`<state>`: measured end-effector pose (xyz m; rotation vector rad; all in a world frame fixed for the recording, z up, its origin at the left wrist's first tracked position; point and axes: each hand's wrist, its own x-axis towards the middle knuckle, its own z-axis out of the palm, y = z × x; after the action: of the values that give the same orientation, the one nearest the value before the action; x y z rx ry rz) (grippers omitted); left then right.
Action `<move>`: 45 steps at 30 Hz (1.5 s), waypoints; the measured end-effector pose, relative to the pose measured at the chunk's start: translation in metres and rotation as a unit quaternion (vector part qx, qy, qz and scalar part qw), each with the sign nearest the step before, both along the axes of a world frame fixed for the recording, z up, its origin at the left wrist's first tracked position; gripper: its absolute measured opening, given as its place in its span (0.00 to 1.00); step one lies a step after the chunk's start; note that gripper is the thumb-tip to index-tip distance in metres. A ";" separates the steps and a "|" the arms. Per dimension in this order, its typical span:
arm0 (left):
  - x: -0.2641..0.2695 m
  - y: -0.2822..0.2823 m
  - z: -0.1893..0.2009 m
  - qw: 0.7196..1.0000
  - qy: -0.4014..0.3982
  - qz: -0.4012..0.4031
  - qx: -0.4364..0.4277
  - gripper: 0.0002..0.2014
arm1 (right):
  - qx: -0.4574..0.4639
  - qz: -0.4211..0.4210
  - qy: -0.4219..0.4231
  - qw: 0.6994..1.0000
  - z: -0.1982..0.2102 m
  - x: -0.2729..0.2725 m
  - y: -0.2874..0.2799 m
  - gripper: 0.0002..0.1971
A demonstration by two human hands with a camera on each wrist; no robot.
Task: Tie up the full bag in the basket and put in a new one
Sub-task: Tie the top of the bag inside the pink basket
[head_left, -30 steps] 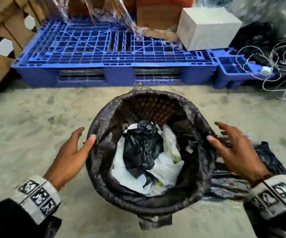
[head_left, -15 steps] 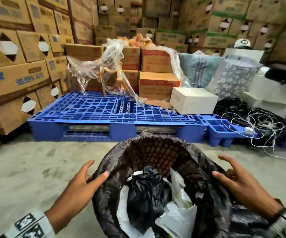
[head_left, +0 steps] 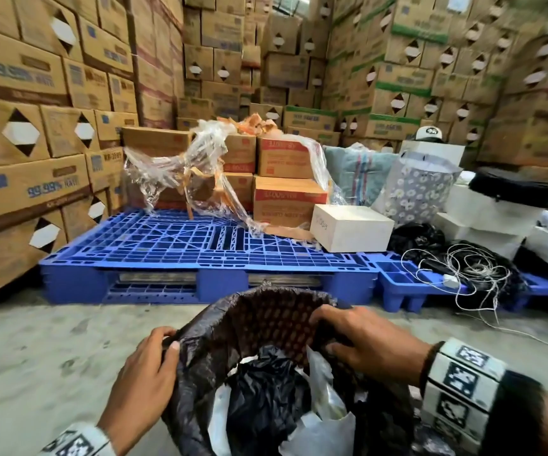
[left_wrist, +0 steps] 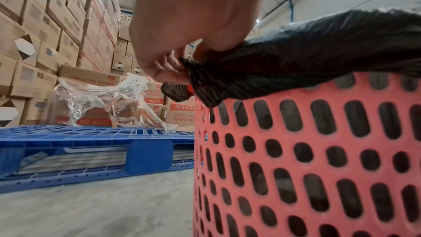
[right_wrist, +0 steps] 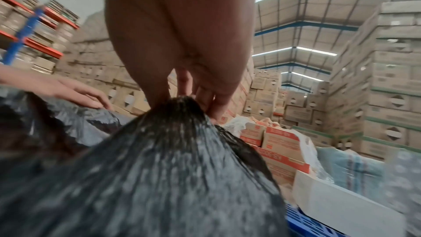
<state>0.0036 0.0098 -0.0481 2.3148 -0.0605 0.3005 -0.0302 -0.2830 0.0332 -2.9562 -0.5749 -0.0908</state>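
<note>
Stacked cartons [head_left: 26, 189] are lining the left wall, one reading "99.99%". The left hand [head_left: 144, 380] is pinching the black bin bag [head_left: 200, 363] at the left of its rim, thumb and fingers curled on the gathered film. The bag is sitting inside the red perforated basket [left_wrist: 307, 159], which is standing upright on the concrete floor [head_left: 36, 357], mouth facing up, just in front of the blue pallet [head_left: 184, 248]. Crumpled black and white waste [head_left: 266, 399] is lying inside. Boxes [left_wrist: 180, 113] on the pallet are reading "KB-9007E" and "LUBRICATION CLEANER". The right hand [head_left: 361, 343] is grasping the bag's right rim, fingers curled over it.
</note>
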 end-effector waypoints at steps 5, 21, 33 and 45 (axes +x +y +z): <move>-0.003 -0.004 0.006 1.000 -0.014 0.002 -0.013 0.07 | 0.064 0.117 0.048 0.990 0.025 0.005 0.065 0.22; -0.014 -0.033 0.148 0.956 -0.026 -0.245 -0.157 0.13 | 0.337 0.080 -0.049 0.937 0.039 0.040 0.084 0.24; 0.019 -0.071 0.133 0.940 -0.007 -0.336 -0.047 0.15 | 0.367 0.117 0.040 0.922 0.036 0.017 0.037 0.02; 0.034 -0.076 0.113 0.903 0.060 -0.420 -0.063 0.06 | 0.279 0.141 -0.036 0.949 0.034 0.002 0.032 0.04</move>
<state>0.0379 -0.0667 0.0649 1.9564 -0.9174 -0.2724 -0.0285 -0.2509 0.0669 -2.3086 -0.8162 -0.2819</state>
